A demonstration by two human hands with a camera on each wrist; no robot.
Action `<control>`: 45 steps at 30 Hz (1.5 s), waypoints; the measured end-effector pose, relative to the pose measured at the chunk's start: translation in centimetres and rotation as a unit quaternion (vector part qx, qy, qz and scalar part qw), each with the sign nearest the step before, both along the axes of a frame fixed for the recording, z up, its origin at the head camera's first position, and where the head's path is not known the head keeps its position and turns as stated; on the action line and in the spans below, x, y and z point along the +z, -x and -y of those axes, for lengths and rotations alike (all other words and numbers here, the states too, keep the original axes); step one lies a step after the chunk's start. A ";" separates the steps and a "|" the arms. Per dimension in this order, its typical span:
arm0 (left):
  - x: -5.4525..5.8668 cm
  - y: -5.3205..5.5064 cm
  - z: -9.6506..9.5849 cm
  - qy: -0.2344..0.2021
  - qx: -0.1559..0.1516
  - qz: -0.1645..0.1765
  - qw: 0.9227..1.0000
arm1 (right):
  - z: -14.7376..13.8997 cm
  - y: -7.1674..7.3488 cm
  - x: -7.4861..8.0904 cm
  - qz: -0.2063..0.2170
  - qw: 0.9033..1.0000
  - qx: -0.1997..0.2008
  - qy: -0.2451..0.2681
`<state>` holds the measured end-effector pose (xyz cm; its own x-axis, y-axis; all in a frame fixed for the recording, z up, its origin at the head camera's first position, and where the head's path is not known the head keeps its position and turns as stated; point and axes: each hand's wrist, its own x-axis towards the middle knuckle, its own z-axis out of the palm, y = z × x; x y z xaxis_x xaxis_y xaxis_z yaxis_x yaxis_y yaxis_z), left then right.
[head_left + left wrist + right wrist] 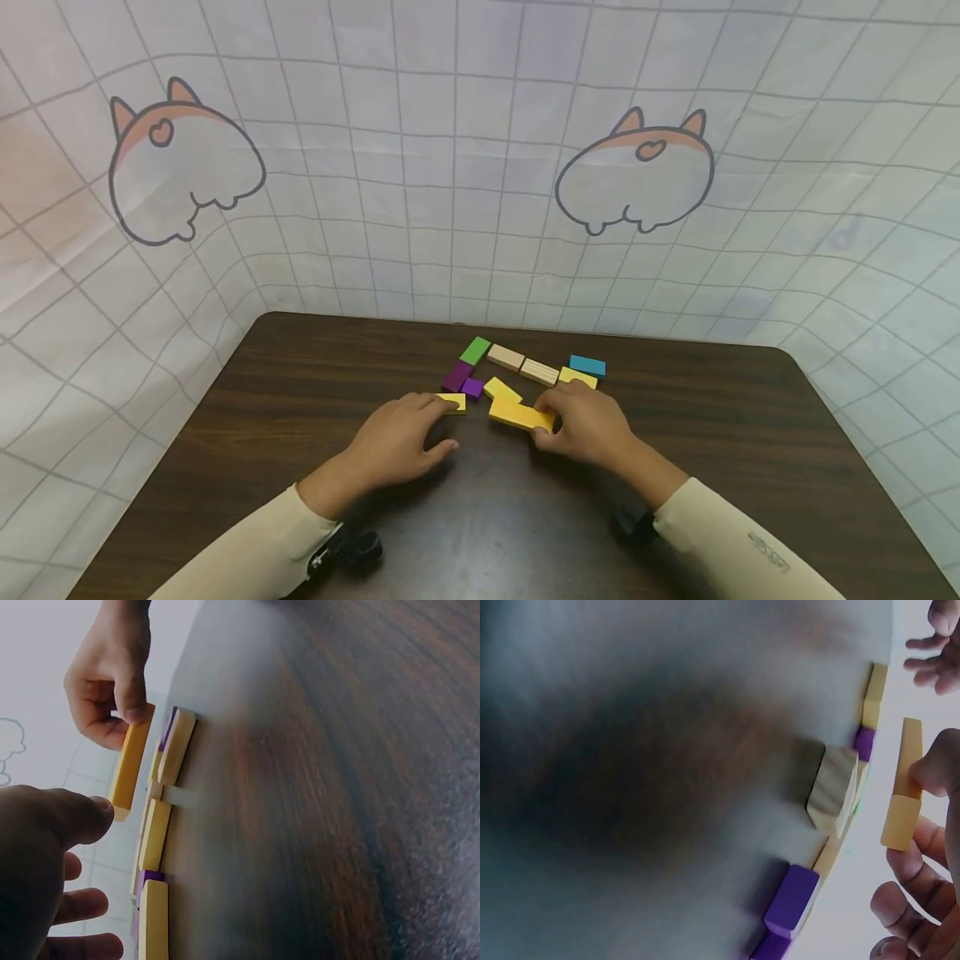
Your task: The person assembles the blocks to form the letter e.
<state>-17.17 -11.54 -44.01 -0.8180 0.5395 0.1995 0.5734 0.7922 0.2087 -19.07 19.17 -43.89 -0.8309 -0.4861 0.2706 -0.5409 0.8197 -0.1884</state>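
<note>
My right hand (588, 423) pinches an orange-yellow block (513, 414) by its right end, thumb at the near side. Raised above the table, the block also shows in the left wrist view, with the fingers at its far end. My left hand (397, 437) hovers with relaxed, parted fingers, its fingertips overlapping a yellow block (459, 402) in the head view. Behind the held block lies another yellow block (504, 388). Small purple (472, 388), dark purple (457, 377) and green (475, 351) blocks lie farther back, beyond the left fingertips.
Two plain wooden blocks, one smooth (506, 357) and one grooved (540, 372), lead right from the green one to a yellow block (579, 377) and a blue block (587, 366). They lie on a dark wooden table (300, 367), backed by a white gridded curtain (420, 208).
</note>
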 end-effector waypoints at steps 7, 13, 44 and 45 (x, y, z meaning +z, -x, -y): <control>0.0 -0.4 -0.1 -0.007 -0.006 0.009 1.000 | 0.5 -1.6 0.0 -0.006 1.000 0.026 -0.002; 0.0 -0.8 -0.4 -0.004 -0.025 0.011 1.000 | 0.6 -2.6 -0.3 -0.005 0.999 0.039 0.001; -2.3 -0.5 -3.3 0.015 -0.107 0.015 0.994 | 0.9 -3.2 -1.6 0.025 0.997 0.069 -0.019; -2.3 -0.5 -3.4 0.015 -0.110 0.014 0.994 | 0.9 -3.2 -1.6 0.023 0.997 0.071 -0.018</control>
